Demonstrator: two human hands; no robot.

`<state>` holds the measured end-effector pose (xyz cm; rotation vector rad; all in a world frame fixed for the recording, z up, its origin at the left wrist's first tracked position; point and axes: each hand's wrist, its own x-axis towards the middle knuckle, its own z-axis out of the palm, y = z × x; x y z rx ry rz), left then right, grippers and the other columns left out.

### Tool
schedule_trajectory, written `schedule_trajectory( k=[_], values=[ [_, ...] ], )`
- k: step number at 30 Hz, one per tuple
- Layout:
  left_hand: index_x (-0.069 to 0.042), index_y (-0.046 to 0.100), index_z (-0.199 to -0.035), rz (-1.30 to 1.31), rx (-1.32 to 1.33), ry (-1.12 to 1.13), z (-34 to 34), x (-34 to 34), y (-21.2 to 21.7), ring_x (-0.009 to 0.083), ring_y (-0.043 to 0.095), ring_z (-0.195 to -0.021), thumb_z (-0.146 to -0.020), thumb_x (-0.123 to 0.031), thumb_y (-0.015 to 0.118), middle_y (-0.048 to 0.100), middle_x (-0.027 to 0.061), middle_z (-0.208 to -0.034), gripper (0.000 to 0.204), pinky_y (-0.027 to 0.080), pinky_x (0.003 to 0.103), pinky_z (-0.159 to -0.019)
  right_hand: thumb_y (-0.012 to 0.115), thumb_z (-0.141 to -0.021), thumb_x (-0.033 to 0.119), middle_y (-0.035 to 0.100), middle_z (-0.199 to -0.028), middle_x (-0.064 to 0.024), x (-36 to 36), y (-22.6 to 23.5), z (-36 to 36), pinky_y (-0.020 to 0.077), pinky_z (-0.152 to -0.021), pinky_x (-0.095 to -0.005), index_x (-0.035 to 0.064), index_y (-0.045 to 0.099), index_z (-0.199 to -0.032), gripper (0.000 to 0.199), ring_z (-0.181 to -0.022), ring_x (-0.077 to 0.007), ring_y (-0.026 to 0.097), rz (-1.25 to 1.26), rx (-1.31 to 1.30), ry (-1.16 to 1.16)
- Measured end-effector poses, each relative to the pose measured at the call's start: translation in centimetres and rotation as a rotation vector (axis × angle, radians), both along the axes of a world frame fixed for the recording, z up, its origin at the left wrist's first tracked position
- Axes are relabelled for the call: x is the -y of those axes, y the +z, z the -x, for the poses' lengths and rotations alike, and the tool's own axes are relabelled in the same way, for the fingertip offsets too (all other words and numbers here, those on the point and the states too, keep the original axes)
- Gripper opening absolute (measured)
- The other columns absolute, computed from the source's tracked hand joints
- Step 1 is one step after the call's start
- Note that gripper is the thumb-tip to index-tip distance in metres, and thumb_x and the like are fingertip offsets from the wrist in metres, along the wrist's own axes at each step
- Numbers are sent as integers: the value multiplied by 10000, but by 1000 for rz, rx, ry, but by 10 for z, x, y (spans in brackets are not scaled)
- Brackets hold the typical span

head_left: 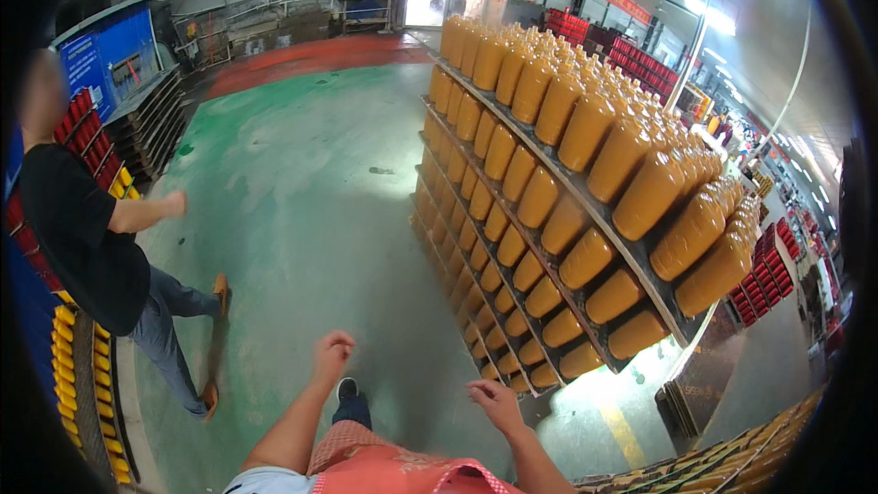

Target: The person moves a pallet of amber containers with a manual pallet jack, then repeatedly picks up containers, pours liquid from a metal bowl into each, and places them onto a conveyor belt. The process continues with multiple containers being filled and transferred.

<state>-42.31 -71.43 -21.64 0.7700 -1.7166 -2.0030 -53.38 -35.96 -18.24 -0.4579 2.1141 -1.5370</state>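
Note:
My left hand (333,353) hangs in front of my body over the green floor, its fingers loosely curled with nothing seen in them. To the right, my right hand (496,402) is held low with its fingers partly apart, and it looks bare too. Nearest to it is a tall stack of large bottles (585,133) filled with something brown-orange, set in tiers between dark boards (599,210). A gap of floor separates my right hand from the stack's lower corner. I wear a red apron (402,468) over blue trousers.
At the left a person in a dark shirt (82,220) strides on the green floor (283,192). Beside them are red crates (87,128) and rows of yellow-capped items (108,402). A red floor strip (311,55) lies ahead. Brown boards (704,384) stand at the right.

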Motion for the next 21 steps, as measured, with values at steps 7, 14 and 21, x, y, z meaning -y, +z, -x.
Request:
schedule_trajectory(
  k=[7, 14, 21],
  values=[
    [-77, 660, -837, -76, 120, 34, 82, 158, 4, 66, 566, -715, -955, -226, 625, 660, -10, -833, 193, 438, 227, -580, 653, -939, 125, 705, -935, -18, 143, -31, 96, 510, -767, -252, 51, 714, -1127, 211, -836, -93, 636, -161, -51, 42],
    [-84, 716, -1144, 7, 41, -370, 207, 254, -12, 69, 584, -806, -943, -157, 610, 707, -2, -1011, 239, 485, 249, -676, 638, -953, 195, 733, -1113, -76, 285, -25, 200, 510, -915, -334, 78, 695, -1213, 291, -1053, -186, 673, -391, 6, 123],
    [-107, 715, -1164, 106, 315, -586, 350, 375, -44, 98, 608, -871, -942, -163, 621, 709, -10, -1037, 247, 495, 263, -752, 614, -953, 116, 740, -990, -61, 448, -51, 342, 533, -814, -279, 54, 686, -1211, 275, -895, -126, 681, -243, 78, 253]
  ],
)
